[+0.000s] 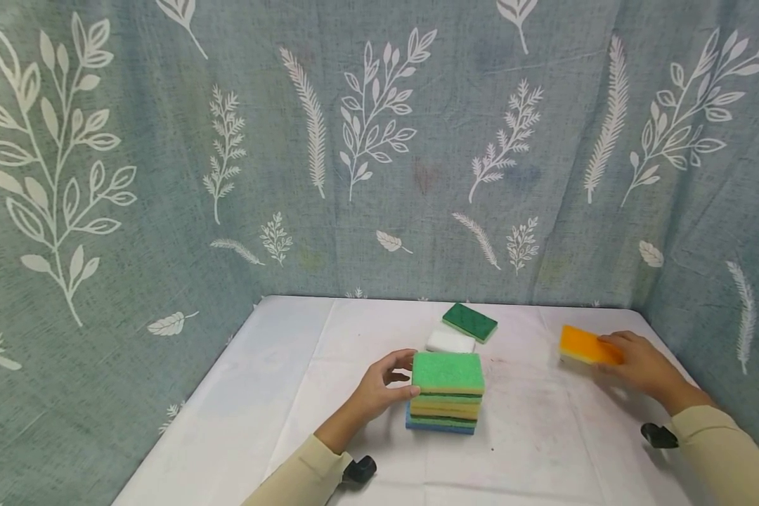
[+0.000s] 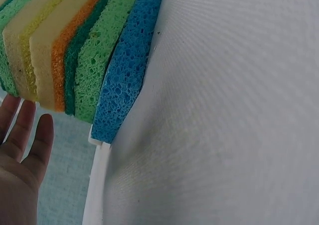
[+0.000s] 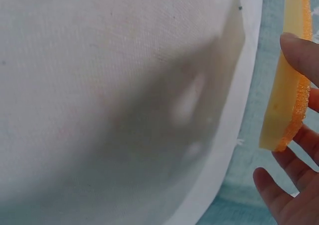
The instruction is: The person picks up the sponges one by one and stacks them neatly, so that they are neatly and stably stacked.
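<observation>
A stack of several sponges point(image 1: 448, 374) in green, yellow and blue layers stands on the white-covered table, a bright green face on top and a blue sponge point(image 2: 124, 80) at the bottom. My left hand point(image 1: 379, 383) is at the stack's left side, its thumb and forefinger by the edges of the top sponge. In the left wrist view the other fingers point(image 2: 40, 145) are fairly straight beside the layers. Off to the right, my right hand point(image 1: 645, 362) pinches an orange and yellow sponge point(image 1: 583, 344) above the table. The right thumb point(image 3: 301, 55) presses its pale side.
Behind the stack lies a white block point(image 1: 450, 340), partly hidden by it. A dark green sponge point(image 1: 471, 322) is just beyond, touching or overlapping it. Patterned blue-green cloth point(image 1: 379, 154) hangs around the table's back and sides.
</observation>
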Action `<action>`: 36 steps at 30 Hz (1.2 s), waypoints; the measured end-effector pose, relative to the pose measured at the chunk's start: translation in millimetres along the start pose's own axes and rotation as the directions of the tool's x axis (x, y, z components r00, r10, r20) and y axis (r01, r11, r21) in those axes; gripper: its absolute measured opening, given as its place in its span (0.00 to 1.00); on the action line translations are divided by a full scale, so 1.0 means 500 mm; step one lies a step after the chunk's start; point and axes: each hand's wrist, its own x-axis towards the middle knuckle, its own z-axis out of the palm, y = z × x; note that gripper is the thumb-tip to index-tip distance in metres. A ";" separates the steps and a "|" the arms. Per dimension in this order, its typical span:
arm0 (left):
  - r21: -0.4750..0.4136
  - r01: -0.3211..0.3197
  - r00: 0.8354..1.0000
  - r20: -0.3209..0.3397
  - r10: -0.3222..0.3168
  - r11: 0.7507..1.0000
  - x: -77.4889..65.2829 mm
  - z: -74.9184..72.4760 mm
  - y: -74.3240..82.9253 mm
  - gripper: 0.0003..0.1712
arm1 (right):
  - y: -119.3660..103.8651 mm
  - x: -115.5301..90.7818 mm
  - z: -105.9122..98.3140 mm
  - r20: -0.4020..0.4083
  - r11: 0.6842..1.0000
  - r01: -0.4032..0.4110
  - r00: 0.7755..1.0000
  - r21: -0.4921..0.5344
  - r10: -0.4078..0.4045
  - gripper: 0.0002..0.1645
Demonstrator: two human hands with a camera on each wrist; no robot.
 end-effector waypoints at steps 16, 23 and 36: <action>0.007 0.002 1.000 0.000 -0.002 1.000 0.001 0.000 -0.001 0.36 | -0.052 0.000 0.006 -0.001 0.999 0.036 0.999 0.007 -0.036 0.43; 0.007 -0.009 1.000 0.005 0.009 1.000 0.003 -0.002 -0.003 0.36 | -0.098 -0.002 0.000 -0.028 0.996 0.089 0.996 -0.008 -0.089 0.40; 0.008 -0.027 1.000 0.008 0.027 1.000 0.002 -0.002 0.004 0.36 | -0.170 -0.004 -0.013 -0.038 0.990 0.142 0.989 -0.021 -0.143 0.40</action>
